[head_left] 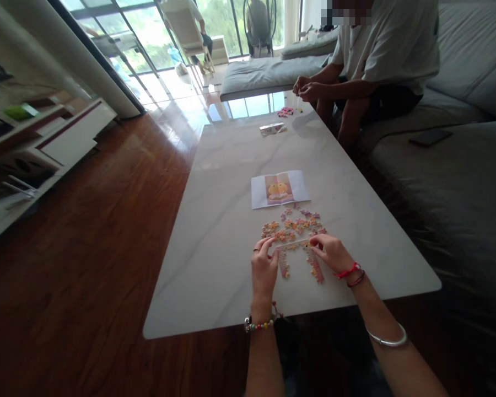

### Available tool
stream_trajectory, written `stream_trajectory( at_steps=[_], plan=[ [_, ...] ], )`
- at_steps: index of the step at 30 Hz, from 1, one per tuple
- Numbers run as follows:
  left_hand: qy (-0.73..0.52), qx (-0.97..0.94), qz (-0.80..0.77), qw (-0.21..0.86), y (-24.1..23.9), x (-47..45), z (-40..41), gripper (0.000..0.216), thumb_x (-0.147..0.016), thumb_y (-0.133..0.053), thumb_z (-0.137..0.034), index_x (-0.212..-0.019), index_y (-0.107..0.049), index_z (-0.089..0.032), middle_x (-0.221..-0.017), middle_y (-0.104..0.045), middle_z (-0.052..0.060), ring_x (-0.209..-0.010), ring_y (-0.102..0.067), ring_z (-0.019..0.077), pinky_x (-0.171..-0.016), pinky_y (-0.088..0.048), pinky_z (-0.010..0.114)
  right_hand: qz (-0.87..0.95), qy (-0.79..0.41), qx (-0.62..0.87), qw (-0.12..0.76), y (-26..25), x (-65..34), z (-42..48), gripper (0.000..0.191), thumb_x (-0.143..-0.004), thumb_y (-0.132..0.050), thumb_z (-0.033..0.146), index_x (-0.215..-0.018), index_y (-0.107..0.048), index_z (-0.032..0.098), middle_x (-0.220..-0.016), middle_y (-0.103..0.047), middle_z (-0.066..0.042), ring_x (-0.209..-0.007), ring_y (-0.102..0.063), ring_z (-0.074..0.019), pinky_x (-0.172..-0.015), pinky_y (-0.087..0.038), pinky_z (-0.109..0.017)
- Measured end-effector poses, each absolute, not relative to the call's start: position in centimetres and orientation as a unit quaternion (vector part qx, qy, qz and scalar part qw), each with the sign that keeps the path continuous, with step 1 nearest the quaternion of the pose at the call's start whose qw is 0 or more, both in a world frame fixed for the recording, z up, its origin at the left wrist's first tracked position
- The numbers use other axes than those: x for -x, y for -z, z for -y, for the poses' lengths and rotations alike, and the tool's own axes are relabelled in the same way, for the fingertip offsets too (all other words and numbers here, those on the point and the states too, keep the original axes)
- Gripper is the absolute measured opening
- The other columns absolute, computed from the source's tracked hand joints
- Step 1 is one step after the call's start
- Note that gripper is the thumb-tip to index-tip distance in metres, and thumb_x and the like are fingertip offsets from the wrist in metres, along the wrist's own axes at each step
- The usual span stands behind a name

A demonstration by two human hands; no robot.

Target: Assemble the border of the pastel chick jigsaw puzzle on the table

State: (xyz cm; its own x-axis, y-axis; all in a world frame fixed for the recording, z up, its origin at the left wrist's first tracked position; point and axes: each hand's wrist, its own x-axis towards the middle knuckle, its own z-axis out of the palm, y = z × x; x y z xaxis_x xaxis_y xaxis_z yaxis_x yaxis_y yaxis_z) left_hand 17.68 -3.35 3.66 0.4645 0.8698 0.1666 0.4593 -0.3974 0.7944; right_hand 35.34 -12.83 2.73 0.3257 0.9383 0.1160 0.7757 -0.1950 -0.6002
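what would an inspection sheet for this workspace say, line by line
surface: white table, grey veining
job's things: joined puzzle pieces forming three sides of a frame; loose pieces beyond; picture sheet past those
clutter: small packet, pink bits at the far end
grippers: left hand at the frame's far left corner, right hand at its far right; grip unclear
cables: nothing seen
surroundings: seated person on grey sofa at right, wooden floor at left

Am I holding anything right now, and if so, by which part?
It can't be told: the left grip is at the far left corner of the puzzle border, the right grip at its far right corner.
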Motion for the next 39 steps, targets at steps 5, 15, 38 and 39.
stream_trajectory(
  at_steps=[5,15,38,39],
  plan=[
    [-0.236,-0.815,-0.391,0.358,-3.9,-16.6,4.5,0.027,-0.073,-0.050,-0.010,-0.096,-0.058,-0.020,-0.098,-0.057,0.004,-0.082,-0.058,0.0131,-0.071,-0.050,0.028,0.584,-0.144,0.735,0.313,-3.0,-33.2,13.7,0.013,-0.074,-0.051,0.017,-0.084,-0.059,0.018,-0.077,-0.062,-0.003,-0.067,-0.056,-0.0128,-0.067,-0.044,-0.026],
    [-0.107,-0.884,-0.360,0.279,-3.6,-17.1,4.4,0.045,-0.066,-0.062,-0.014,-0.108,-0.054,-0.025,-0.118,-0.052,0.005,-0.110,-0.044,0.0205,-0.093,-0.038,0.039,0.585,-0.174,0.736,0.293,-2.7,-34.0,14.2,0.012,-0.076,-0.049,0.017,-0.084,-0.057,0.018,-0.080,-0.059,-0.003,-0.072,-0.055,-0.0138,-0.070,-0.044,-0.027],
    [-0.150,-0.878,-0.331,0.312,-3.0,-17.1,4.1,0.056,-0.068,-0.058,-0.010,-0.120,-0.043,-0.024,-0.118,-0.052,0.005,-0.111,-0.045,0.0178,-0.096,-0.038,0.035,0.592,-0.130,0.735,0.303,-2.1,-34.4,14.4,0.014,-0.078,-0.047,0.017,-0.089,-0.056,0.018,-0.088,-0.060,-0.007,-0.088,-0.054,-0.0187,-0.081,-0.043,-0.033],
    [-0.159,-0.875,-0.330,0.317,-3.1,-17.0,4.0,0.056,-0.069,-0.057,-0.010,-0.121,-0.042,-0.024,-0.119,-0.051,0.005,-0.112,-0.044,0.0173,-0.096,-0.037,0.034,0.591,-0.131,0.733,0.310,-2.3,-34.3,14.4,0.014,-0.078,-0.047,0.018,-0.089,-0.056,0.018,-0.087,-0.060,-0.006,-0.086,-0.054,-0.0182,-0.079,-0.043,-0.033]
  ],
)
